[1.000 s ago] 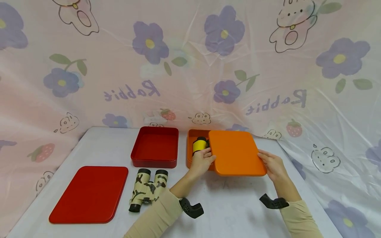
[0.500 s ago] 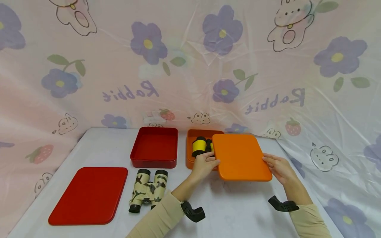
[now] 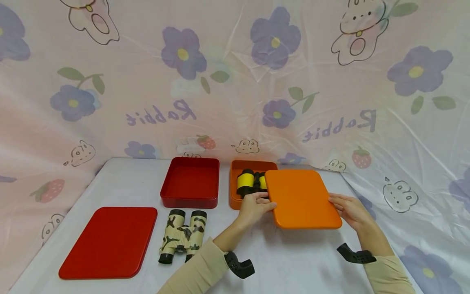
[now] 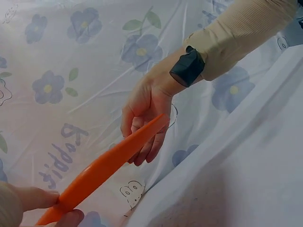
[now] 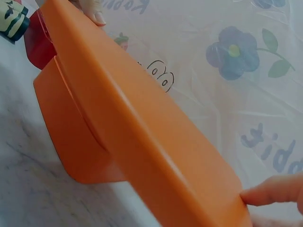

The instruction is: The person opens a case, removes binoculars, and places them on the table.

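Observation:
An orange square lid (image 3: 303,199) is held up off the table between both hands, tilted. My left hand (image 3: 253,209) pinches its left edge, thumb on one face and fingers on the other. At the opposite edge, my right hand (image 3: 352,210) grips the lid with thumb and fingertips. Behind the lid's left side stands an orange box (image 3: 234,201), partly hidden by it. Inside that box lies a pair of yellow and black binoculars (image 3: 245,182), whose right part the lid covers. In the left wrist view the lid (image 4: 109,163) appears edge-on.
A red box (image 3: 191,183) with nothing in it stands left of the orange one. Camouflage-patterned binoculars (image 3: 182,234) lie in front of it, partly behind the left sleeve. A red lid (image 3: 110,241) rests flat at the table's left. A patterned cloth (image 3: 227,81) hangs behind the table.
Both hands have carried the orange lid to the right and toward the front. More of the orange box and the yellow binoculars now shows.

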Demonstrator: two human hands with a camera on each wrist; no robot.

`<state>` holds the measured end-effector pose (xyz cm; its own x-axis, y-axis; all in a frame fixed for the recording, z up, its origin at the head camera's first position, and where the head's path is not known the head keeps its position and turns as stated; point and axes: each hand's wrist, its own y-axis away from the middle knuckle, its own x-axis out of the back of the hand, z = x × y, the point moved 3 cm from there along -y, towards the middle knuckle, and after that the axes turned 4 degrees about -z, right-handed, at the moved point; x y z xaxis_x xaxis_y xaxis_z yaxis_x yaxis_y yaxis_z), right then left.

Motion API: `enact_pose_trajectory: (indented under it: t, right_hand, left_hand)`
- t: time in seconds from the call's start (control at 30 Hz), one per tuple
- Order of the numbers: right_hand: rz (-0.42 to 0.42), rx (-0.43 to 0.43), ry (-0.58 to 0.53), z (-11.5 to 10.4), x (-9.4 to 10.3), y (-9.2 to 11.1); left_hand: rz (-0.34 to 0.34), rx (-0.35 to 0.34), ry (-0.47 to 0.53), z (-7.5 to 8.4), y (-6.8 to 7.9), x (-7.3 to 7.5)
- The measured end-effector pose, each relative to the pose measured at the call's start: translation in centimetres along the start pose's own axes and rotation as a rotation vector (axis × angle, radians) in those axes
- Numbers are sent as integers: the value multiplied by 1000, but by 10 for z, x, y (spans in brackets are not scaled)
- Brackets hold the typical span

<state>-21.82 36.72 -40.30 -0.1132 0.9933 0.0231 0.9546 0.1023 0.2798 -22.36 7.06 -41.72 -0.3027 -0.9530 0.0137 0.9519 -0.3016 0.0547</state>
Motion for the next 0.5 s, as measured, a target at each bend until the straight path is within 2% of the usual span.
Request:
enact_pose_trajectory:
  t: [0.2, 0.33, 0.5]
  right_hand:
    - [2, -37, 6, 2, 7, 2]
    - [10, -80, 11, 5, 14, 3]
    - [-9, -98, 42, 8, 20, 5]
  left_hand:
    - [-6, -11, -14, -2, 0, -6]
    - [-6, 12, -60, -6, 1, -9]
    - [-4, 31, -71, -10, 0, -13]
